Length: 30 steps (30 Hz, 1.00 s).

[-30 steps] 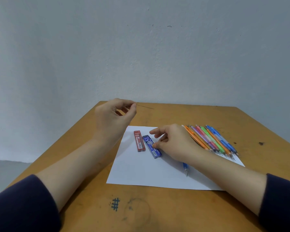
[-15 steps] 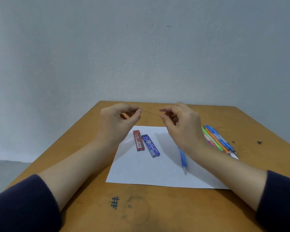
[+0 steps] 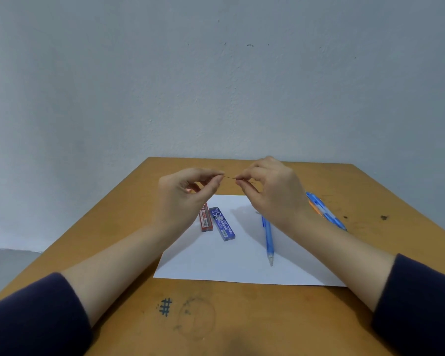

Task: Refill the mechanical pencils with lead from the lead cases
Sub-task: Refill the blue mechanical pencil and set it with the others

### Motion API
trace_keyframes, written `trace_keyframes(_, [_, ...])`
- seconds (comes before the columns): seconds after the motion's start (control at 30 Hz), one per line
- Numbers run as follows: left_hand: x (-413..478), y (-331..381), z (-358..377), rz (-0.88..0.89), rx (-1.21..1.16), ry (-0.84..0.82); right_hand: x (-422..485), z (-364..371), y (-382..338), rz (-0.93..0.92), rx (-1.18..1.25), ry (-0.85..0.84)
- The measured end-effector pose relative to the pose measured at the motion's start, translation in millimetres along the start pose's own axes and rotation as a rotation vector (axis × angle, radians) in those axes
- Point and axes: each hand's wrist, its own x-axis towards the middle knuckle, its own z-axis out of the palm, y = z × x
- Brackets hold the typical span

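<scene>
I hold a thin pencil lead (image 3: 229, 177) in the air above the far part of the table (image 3: 242, 319), pinched at each end: my left hand (image 3: 183, 199) grips one end between thumb and forefinger, and my right hand (image 3: 272, 194) pinches the other end the same way, the rest of its fingers curled. Only a short stretch of the lead shows between the two pinches. Below my hands a sheet of white paper (image 3: 229, 265) lies on the table. On it the red lead case (image 3: 206, 223) and the blue lead case (image 3: 222, 224) lie side by side, just beside each other, the red one partly hidden behind my left hand. To their right a blue mechanical pencil (image 3: 267, 237) lies on the paper with its tip toward me. Beyond my right wrist a cluster of mechanical pencils (image 3: 325, 211) shows, blue ones and a sliver of orange, mostly hidden by my arm. A dark hash mark (image 3: 165, 306) is drawn on the table nearer to me.
</scene>
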Motion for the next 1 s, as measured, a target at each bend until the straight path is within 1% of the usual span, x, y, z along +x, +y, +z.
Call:
trace_keyframes(0.07, [-2.4, 4.5, 4.8, -0.095, -0.013, -0.005, 2.5, -2.7, 7.1, -0.016, -0.051, -0.005])
trace_keyframes(0.13, [-4.6, 11.0, 11.2, -0.148, 0.027, -0.038, 2.8, -5.1, 15.3, 0.015, -0.083, -0.024])
trace_keyframes(0.2, [-5.6, 18.1, 18.2, -0.162, 0.092, -0.108, 1.7, -7.3, 23.1, 0.068, -0.093, -0.076])
trace_keyframes(0.33, [-7.8, 28.2, 32.1, -0.169, 0.201, -0.268, 2.6, -10.5, 32.4, 0.188, -0.112, -0.23])
trace_keyframes(0.43, [-10.7, 39.0, 47.9, -0.208, 0.211, -0.341, 3.8, -12.9, 34.9, 0.238, -0.122, -0.282])
trace_keyframes(0.47, [-11.1, 43.3, 54.0, -0.228, 0.253, -0.372, 4.0, -13.7, 35.4, 0.251, -0.122, -0.295])
trace_keyframes(0.53, [-10.7, 47.1, 66.6, -0.294, 0.413, -0.46, 4.0, -14.7, 36.3, 0.269, -0.126, -0.324])
trace_keyframes(0.6, [-9.2, 47.2, 76.3, -0.404, 0.53, -0.544, 4.1, -15.8, 36.3, 0.288, -0.132, -0.348])
trace_keyframes(0.63, [-9.0, 46.5, 79.6, -0.453, 0.552, -0.577, 4.5, -16.7, 36.4, 0.297, -0.131, -0.357])
trace_keyframes(0.7, [-8.6, 48.2, 83.0, -0.485, 0.562, -0.621, 5.4, -19.2, 36.2, 0.307, -0.13, -0.371])
trace_keyframes(0.83, [-3.7, 55.5, 81.7, -0.483, 0.587, -0.663, 6.3, -23.0, 35.9, 0.327, -0.118, -0.37])
trace_keyframes(1.0, [4.0, 52.0, 78.7, -0.513, 0.515, -0.591, 7.7, -24.8, 36.7, 0.381, -0.104, -0.338])
